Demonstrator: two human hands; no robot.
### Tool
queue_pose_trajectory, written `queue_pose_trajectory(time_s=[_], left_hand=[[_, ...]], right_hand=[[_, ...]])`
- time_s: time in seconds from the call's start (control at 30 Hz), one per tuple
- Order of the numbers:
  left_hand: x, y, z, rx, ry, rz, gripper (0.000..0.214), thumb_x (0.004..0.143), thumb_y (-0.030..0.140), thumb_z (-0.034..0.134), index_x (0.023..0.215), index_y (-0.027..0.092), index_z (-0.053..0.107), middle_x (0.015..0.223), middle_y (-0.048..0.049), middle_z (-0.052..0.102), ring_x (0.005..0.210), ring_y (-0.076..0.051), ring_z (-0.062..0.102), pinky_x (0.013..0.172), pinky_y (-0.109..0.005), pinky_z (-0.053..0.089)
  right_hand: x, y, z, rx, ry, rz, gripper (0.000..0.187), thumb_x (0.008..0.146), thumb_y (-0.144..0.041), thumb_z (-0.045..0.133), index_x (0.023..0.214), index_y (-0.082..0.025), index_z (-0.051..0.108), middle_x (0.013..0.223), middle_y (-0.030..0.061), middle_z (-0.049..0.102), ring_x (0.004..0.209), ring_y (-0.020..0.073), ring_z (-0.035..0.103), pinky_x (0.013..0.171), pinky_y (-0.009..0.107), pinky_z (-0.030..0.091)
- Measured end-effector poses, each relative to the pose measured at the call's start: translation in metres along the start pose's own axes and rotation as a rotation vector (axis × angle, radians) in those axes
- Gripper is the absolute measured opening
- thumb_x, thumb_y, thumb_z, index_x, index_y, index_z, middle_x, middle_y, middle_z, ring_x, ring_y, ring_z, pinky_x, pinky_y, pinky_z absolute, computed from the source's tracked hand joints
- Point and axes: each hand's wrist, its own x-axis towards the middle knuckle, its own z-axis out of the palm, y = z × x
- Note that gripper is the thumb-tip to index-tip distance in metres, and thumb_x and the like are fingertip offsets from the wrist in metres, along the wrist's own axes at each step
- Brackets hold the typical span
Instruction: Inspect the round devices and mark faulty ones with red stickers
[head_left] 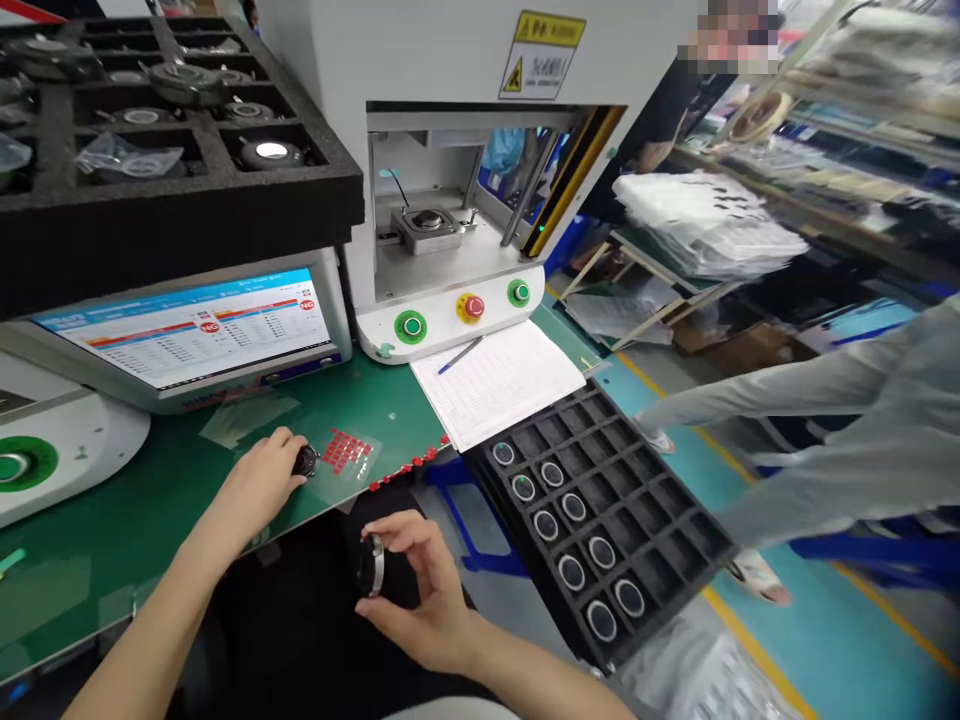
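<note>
My left hand [264, 478] rests on the green mat, fingers curled around a small round black part [305, 460] beside a sheet of red stickers [347, 450]. My right hand [420, 590] is below the table's edge and pinches a round black ring-shaped part with a silver rim [370, 565], held on edge. A black compartment tray [600, 520] with several round parts lies tilted to the right of my right hand.
A white test machine [450, 230] with green and red buttons stands behind, a fixture inside its opening. A monitor [187, 330] sits at left under a black foam tray [165, 130]. A paper form with pen [495, 380] lies near. A person in grey walks at right [847, 440].
</note>
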Motion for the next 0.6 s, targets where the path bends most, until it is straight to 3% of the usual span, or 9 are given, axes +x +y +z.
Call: queue_pose_trajectory(time_s=[0.17,0.33,0.47,0.6], left_hand=[[0.001,0.003,-0.005,-0.125,0.008,-0.035,0.026,0.076,0.013,0.063,0.102,0.014,0.064,0.111,-0.0154,0.062,0.102,-0.034,0.064,0.093,-0.045,0.049],[0.000,-0.009,-0.007,-0.486,0.022,-0.095,0.023,0.059,0.018,0.071,0.080,0.018,0.063,0.083,-0.0071,0.065,0.083,-0.030,0.067,0.080,-0.041,0.053],[0.003,-0.016,-0.001,-0.914,0.030,-0.120,0.029,0.066,0.031,0.063,0.091,0.016,0.061,0.079,-0.0051,0.068,0.075,-0.022,0.068,0.066,-0.032,0.057],[0.007,-0.010,0.009,-1.156,0.098,-0.185,0.025,0.078,0.031,0.050,0.094,0.014,0.059,0.088,-0.0099,0.070,0.079,-0.020,0.071,0.068,-0.031,0.060]], right_hand=[[0.000,0.008,-0.006,-0.040,-0.015,-0.034,0.038,0.081,-0.022,0.077,0.108,-0.027,0.050,0.113,0.0067,0.064,0.102,0.0187,0.066,0.088,0.031,0.056],[0.014,0.014,-0.026,-0.168,-0.050,-0.060,0.035,0.086,-0.020,0.070,0.110,-0.029,0.046,0.111,0.0062,0.063,0.103,0.0186,0.066,0.086,0.031,0.056],[0.056,0.028,-0.046,-0.336,-0.161,-0.111,0.033,0.083,-0.018,0.070,0.106,-0.028,0.048,0.110,0.0055,0.063,0.103,0.0204,0.065,0.089,0.034,0.054],[0.113,0.043,-0.052,-0.512,-0.364,-0.104,0.031,0.082,-0.018,0.067,0.108,-0.024,0.051,0.106,0.0061,0.063,0.099,0.0220,0.065,0.086,0.037,0.054]])
